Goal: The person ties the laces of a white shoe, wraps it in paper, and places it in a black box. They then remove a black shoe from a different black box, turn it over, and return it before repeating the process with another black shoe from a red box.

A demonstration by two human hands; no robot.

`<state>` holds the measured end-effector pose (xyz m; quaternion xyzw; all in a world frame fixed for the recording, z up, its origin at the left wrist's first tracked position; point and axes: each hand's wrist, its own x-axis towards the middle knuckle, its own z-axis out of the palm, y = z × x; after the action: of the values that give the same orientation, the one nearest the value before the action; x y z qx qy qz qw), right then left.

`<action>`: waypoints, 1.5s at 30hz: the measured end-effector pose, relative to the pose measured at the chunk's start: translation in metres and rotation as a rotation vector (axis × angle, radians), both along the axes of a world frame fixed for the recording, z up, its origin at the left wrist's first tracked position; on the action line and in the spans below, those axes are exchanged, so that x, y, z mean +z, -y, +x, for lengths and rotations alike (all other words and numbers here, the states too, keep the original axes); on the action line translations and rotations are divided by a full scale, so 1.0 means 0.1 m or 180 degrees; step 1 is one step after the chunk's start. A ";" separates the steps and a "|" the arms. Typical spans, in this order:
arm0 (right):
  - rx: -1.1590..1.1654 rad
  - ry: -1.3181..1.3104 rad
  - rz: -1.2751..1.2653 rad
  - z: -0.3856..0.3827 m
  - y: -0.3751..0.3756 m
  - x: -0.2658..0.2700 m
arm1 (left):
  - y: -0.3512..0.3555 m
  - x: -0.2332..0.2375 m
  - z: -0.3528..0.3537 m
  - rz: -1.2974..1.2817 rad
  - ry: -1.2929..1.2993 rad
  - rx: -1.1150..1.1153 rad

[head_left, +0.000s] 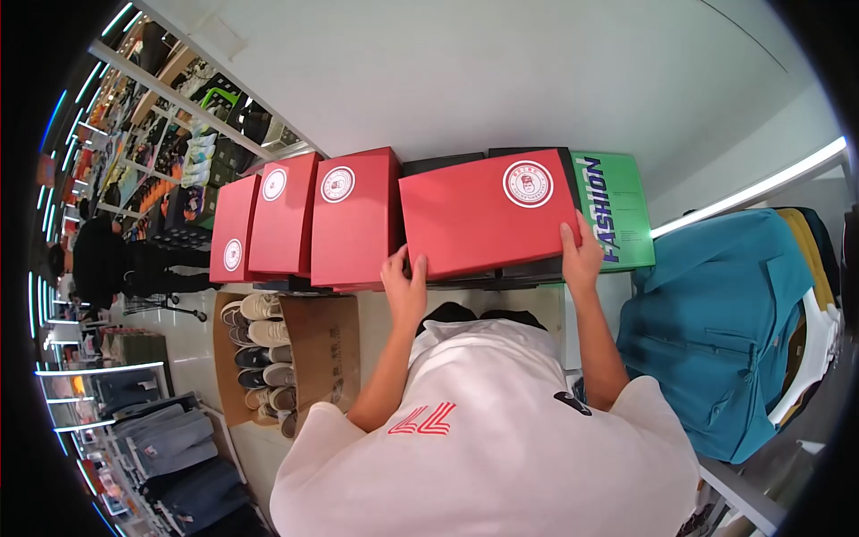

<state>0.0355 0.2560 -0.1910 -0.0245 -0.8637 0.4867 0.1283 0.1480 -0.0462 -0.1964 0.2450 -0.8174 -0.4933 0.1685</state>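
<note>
Gripped at near corners of red box [488,219] by left hand [404,279] and right hand [582,255], fingers curled over edge. Recommended: keep level, square with neighbouring red boxes [355,215], clear of green box [617,210].

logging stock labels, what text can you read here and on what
"FASHION": sideways on the green box.
Round seal on the red box held by left hand and right hand: too small to read.
Seals on other red boxes: same.
Print on cardboard carton: blurred.
Red mark on white shirt: unclear.
</note>
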 end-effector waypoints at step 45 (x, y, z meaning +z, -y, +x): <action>0.0202 -0.0204 0.1297 0.07 -0.46 0.02 | -1.97 -0.47 -0.13 0.4126 0.1224 -0.2483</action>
<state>0.0430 0.3022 -0.1885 0.0447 -0.9401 0.3063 0.1426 0.1347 0.1511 -0.2436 0.0706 -0.4080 -0.8449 -0.3386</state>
